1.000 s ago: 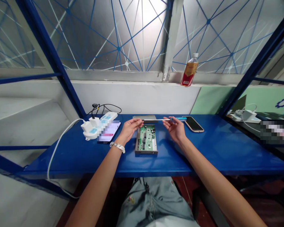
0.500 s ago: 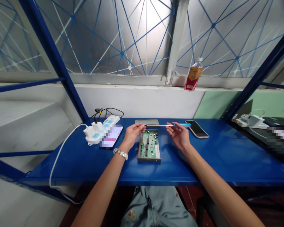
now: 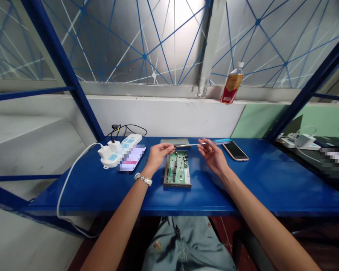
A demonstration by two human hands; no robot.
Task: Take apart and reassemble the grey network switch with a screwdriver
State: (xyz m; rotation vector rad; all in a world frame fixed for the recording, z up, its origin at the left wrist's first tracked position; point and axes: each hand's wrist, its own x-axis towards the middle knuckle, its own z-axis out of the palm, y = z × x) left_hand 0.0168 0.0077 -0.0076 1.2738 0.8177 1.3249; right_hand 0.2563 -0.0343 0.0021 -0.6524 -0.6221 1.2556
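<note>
A screwdriver (image 3: 190,145) with a blue handle and a long thin shaft is held level above the far end of a circuit board. My left hand (image 3: 156,157) is closed in a pinch on its tip end. At the handle end, my right hand (image 3: 214,157) grips the screwdriver between thumb and fingers, palm partly turned up, with the blue handle sticking out to the right. Below and between both hands, the green circuit board (image 3: 178,169) sits in an uncovered metal case (image 3: 177,185). A flat grey plate (image 3: 183,141) lies behind it, partly hidden by the screwdriver.
To the left are a white power strip (image 3: 110,160) with plugged-in adapters and a phone with a lit screen (image 3: 132,158). Another phone (image 3: 235,150) lies beside my right hand. A bottle (image 3: 232,84) stands on the ledge; blue frame bars (image 3: 81,101) flank the desk (image 3: 254,184).
The screwdriver's handle end has risen slightly and shifted right, with my right hand's fingers moved along it. My left hand keeps its pinch on the tip end. The view has tilted down a little.
</note>
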